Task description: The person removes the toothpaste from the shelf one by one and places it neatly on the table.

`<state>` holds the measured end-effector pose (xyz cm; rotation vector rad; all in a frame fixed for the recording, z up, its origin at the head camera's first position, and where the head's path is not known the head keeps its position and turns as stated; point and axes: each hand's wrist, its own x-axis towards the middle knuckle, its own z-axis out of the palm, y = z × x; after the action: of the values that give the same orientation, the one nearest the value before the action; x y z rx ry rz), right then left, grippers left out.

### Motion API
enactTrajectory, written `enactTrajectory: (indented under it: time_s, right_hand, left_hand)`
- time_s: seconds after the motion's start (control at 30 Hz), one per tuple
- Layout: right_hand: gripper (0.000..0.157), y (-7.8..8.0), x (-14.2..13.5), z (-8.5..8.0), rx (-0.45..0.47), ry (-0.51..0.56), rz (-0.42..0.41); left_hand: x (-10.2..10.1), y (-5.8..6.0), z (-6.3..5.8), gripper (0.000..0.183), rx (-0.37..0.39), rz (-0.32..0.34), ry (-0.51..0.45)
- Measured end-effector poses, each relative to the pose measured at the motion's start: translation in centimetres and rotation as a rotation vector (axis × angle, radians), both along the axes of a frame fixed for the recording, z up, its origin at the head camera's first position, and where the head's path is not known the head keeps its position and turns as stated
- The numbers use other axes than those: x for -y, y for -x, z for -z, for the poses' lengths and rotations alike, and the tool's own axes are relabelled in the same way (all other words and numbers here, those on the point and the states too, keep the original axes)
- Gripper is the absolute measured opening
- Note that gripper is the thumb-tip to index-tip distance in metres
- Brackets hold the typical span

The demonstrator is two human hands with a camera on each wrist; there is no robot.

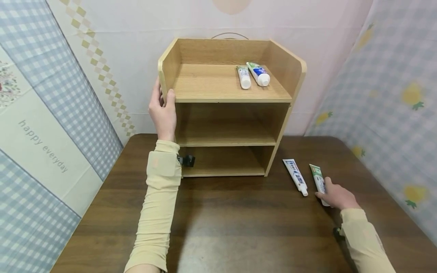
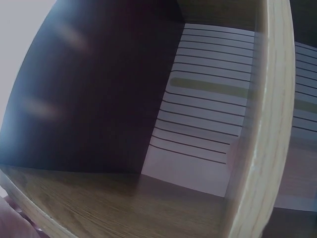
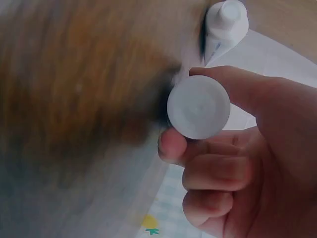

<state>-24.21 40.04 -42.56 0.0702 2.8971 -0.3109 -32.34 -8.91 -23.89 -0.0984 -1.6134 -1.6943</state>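
Note:
My left hand [image 1: 163, 113] grips the front edge of the left side panel of a three-level wooden shelf [image 1: 232, 100], thumb on the inner face. In the left wrist view, part of that hand [image 2: 15, 220] shows at the bottom left, beside the shelf's wooden edge [image 2: 277, 109]. On the right, my right hand [image 1: 338, 196] pinches a green and white toothpaste tube [image 1: 317, 176] on the table. The right wrist view shows the tube's round white cap [image 3: 198, 106] between thumb and index finger, the other fingers curled below. Beside it lies a blue and white toothpaste tube [image 1: 295, 176].
Two more toothpaste tubes, a small one [image 1: 244, 77] and a blue, green and white one [image 1: 258, 74], lie on the top board at the right. The brown table [image 1: 232, 227] stands between a white wall cloth [image 1: 136, 49] and checked cloths at the sides.

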Motion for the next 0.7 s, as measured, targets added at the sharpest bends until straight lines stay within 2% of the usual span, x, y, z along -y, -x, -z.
enactTrajectory:
  time_s: [0.17,0.4,0.57,0.7]
  right_hand:
    - [0.066,0.1,0.2,0.0,0.012,0.012,-0.016]
    - [0.062,0.2,-0.1,-0.5,0.102,0.071,-0.049]
    - [0.058,1.1,-0.4,-0.9,0.176,0.087,-0.071]
    - [0.052,1.9,-0.9,-1.0,0.213,0.104,-0.052]
  left_hand:
    - [0.1,0.1,0.1,0.049,-0.001,-0.008,-0.016]
    - [-0.1,0.2,0.2,0.048,-0.013,0.000,-0.020]
    - [-0.2,0.2,0.1,0.047,-0.018,-0.005,-0.034]
    - [-0.4,0.2,-0.1,0.046,-0.017,-0.011,-0.036]
